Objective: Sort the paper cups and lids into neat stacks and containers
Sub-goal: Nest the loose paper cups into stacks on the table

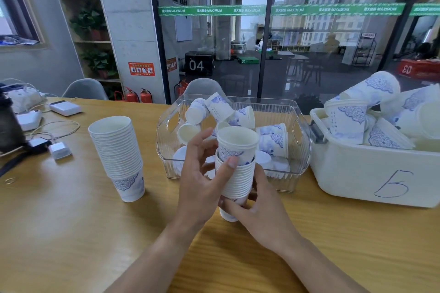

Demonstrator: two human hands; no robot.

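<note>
Head view: your left hand and right hand both grip a partial cup stack above the table centre, top cup half seated. Judged next: press it home. The right-edge bin reads "5"; the glass reads "MAXIMUM"

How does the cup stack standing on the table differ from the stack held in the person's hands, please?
The standing stack rests alone on the table, untouched; the held stack is gripped by the left hand and the right hand. The standing stack is taller. Its top cup sits fully nested, while the held stack's top cup still sticks out. Both are white cups with blue patterns.
</note>
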